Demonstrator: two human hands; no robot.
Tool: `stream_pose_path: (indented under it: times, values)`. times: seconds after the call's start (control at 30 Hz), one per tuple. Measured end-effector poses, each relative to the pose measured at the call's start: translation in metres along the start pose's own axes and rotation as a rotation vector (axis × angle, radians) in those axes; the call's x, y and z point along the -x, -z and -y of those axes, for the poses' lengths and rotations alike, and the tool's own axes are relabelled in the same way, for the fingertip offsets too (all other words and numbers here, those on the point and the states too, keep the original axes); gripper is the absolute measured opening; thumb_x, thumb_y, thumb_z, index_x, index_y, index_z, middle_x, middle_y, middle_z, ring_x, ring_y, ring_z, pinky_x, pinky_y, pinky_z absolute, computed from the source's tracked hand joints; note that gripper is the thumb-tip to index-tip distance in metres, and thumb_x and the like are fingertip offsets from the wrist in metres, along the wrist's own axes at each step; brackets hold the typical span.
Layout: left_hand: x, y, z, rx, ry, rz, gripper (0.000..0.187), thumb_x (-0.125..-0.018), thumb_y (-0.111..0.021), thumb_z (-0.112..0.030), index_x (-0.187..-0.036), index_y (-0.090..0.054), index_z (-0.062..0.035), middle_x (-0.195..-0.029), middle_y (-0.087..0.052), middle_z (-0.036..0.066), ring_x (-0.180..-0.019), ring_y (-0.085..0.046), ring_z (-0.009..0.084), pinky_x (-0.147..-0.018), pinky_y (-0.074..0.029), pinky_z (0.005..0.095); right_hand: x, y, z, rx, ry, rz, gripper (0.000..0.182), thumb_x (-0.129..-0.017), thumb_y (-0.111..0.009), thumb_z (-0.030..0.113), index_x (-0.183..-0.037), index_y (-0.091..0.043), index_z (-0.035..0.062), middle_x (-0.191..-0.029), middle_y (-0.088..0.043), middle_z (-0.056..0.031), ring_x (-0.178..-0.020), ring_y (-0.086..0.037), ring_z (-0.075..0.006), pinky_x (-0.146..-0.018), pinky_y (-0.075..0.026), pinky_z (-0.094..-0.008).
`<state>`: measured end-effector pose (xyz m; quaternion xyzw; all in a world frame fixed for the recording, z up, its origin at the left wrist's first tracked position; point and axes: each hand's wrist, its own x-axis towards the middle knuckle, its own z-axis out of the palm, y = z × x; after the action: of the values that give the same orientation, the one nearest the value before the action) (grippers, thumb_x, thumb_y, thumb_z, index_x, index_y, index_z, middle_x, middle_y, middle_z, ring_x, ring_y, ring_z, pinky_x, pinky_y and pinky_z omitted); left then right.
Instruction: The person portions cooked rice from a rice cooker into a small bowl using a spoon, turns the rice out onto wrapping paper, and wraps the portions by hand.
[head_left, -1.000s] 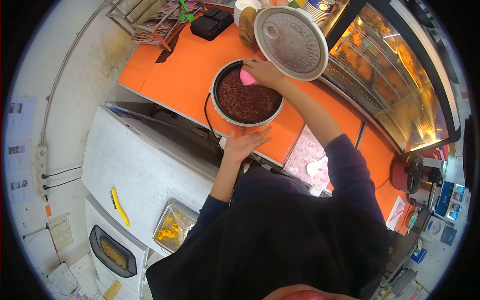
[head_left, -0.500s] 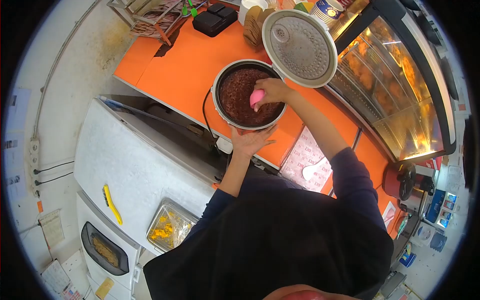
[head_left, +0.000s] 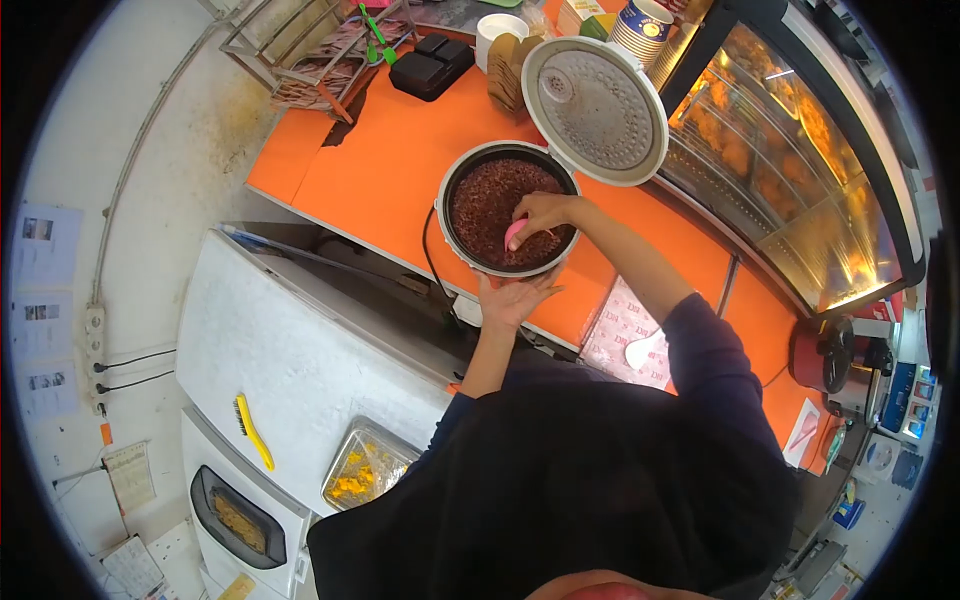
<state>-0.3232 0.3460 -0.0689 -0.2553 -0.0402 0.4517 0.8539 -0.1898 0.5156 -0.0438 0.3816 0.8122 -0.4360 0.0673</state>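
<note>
A rice cooker [head_left: 447,240] stands with its lid [head_left: 596,110] raised, holding dark reddish-brown cooked rice [head_left: 487,195]. Inside the pot, my right hand [head_left: 545,215] grips a small pink cup-like scoop [head_left: 515,232], whose edge is down at the rice; its exact shape is partly hidden by the fingers. My left hand [head_left: 512,303] is open, palm up with fingers spread, against the cooker's near outer side. Some fingertips are hidden by the cooker's rim.
A white rice paddle [head_left: 644,350] lies on printed wrapping paper [head_left: 612,335] to the right. A lit glass food warmer [head_left: 800,170] bounds the right side. Left of me, a white freezer top [head_left: 300,340] carries a yellow brush [head_left: 254,433] and a lidded container [head_left: 365,470].
The pink scoop has tilted and sits lower at the rice, showing less of its surface. My left hand stays at the cooker's near side. The whole view has shifted slightly.
</note>
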Motion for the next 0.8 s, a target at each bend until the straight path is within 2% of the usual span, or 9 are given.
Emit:
stream_pose_path:
  times: [0.07,0.17,0.3,0.37,0.4,0.47,0.57,0.7,0.8]
  values:
    - [0.003,0.004,-0.006,-0.074,0.012,0.079,0.115,-0.072,-0.044,-0.082,-0.149,-0.008,-0.0056,-0.153,-0.008,0.026,-0.140,-0.012,0.0489,-0.104,-0.009,0.0734,-0.005,0.008,0.004,0.106,-0.017,0.118,0.072,-0.060,-0.073,0.069,-0.076,-0.069,-0.0013,-0.065,-0.064,-0.0133,-0.066,-0.064,-0.0240,-0.060,-0.048,-0.0366]
    - [0.017,0.018,-0.019,-0.143,-0.091,-0.385,0.099,-0.078,-0.048,-0.073,-0.144,-0.020,-0.0050,-0.145,-0.026,0.024,-0.133,-0.030,0.0434,-0.106,-0.020,0.0632,-0.007,0.015,-0.003,0.013,-0.003,0.109,0.070,-0.066,-0.070,0.067,-0.078,-0.071,-0.0020,-0.062,-0.060,-0.0100,-0.061,-0.058,-0.0202,-0.055,-0.042,-0.0354]
    - [0.034,0.042,-0.039,-0.884,-0.563,-0.699,0.071,-0.086,-0.057,-0.050,-0.135,-0.036,-0.0040,-0.131,-0.041,0.018,-0.121,-0.043,0.0306,-0.108,-0.029,0.0433,-0.002,0.031,-0.002,-0.334,-0.088,0.040,0.064,-0.077,-0.063,0.067,-0.088,-0.074,0.0051,-0.056,-0.050,0.0004,-0.052,-0.044,-0.0108,-0.047,-0.031,-0.0290]
    - [0.039,0.002,-0.019,-1.268,-1.252,-0.589,0.064,-0.083,-0.067,-0.030,-0.134,-0.038,-0.0041,-0.131,-0.043,0.016,-0.123,-0.042,0.0260,-0.108,-0.029,0.0367,0.018,0.040,0.013,-0.469,-0.108,-0.012,0.064,-0.080,-0.058,0.068,-0.093,-0.072,0.0075,-0.062,-0.055,0.0015,-0.054,-0.047,-0.0079,-0.047,-0.031,-0.0254]
    - [0.038,-0.019,-0.016,-1.288,-1.244,-0.579,0.064,-0.083,-0.067,-0.030,-0.134,-0.038,-0.0041,-0.131,-0.043,0.016,-0.123,-0.042,0.0260,-0.108,-0.029,0.0367,0.025,0.043,0.017,-0.599,-0.127,-0.053,0.063,-0.083,-0.054,0.069,-0.098,-0.070,0.0098,-0.067,-0.059,0.0027,-0.056,-0.050,-0.0049,-0.048,-0.031,-0.0218]
    - [0.029,-0.059,-0.022,-2.103,-1.102,-0.332,0.077,-0.077,-0.075,-0.017,-0.140,-0.032,-0.0026,-0.135,-0.041,0.016,-0.128,-0.039,0.0261,-0.109,-0.028,0.0380,0.017,0.027,-0.004,-0.786,-0.089,-0.126,0.064,-0.084,-0.051,0.069,-0.105,-0.068,0.0110,-0.069,-0.059,0.0034,-0.055,-0.049,-0.0049,-0.047,-0.031,-0.0202]
    - [-0.002,-0.081,-0.033,-2.392,-0.892,-0.017,0.096,-0.073,-0.080,-0.020,-0.145,-0.021,-0.0016,-0.143,-0.031,0.014,-0.134,-0.031,0.0290,-0.111,-0.025,0.0379,0.031,0.017,0.009,-1.096,-0.051,-0.270,0.065,-0.086,-0.046,0.070,-0.113,-0.063,0.0130,-0.074,-0.060,0.0041,-0.054,-0.049,-0.0048,-0.048,-0.035,-0.0180]
    - [-0.042,-0.089,-0.032,-2.037,-0.692,0.115,0.107,-0.064,-0.087,-0.023,-0.144,-0.021,0.0021,-0.142,-0.036,0.018,-0.132,-0.035,0.0288,-0.111,-0.026,0.0382,0.056,-0.001,0.055,-1.523,0.056,-0.445,0.079,-0.080,-0.040,0.080,-0.117,-0.061,0.0132,-0.094,-0.065,-0.0019,-0.079,-0.057,-0.0114,-0.065,-0.043,-0.0247]
    - [-0.056,-0.096,-0.025,-2.053,-0.627,0.255,0.098,-0.068,-0.085,-0.016,-0.142,-0.023,0.0028,-0.141,-0.038,0.016,-0.130,-0.039,0.0262,-0.110,-0.029,0.0370,0.074,-0.022,0.020,-1.442,-0.110,-0.421,0.078,-0.082,-0.038,0.078,-0.112,-0.062,0.0111,-0.096,-0.067,-0.0021,-0.082,-0.061,-0.0177,-0.069,-0.048,-0.0311]
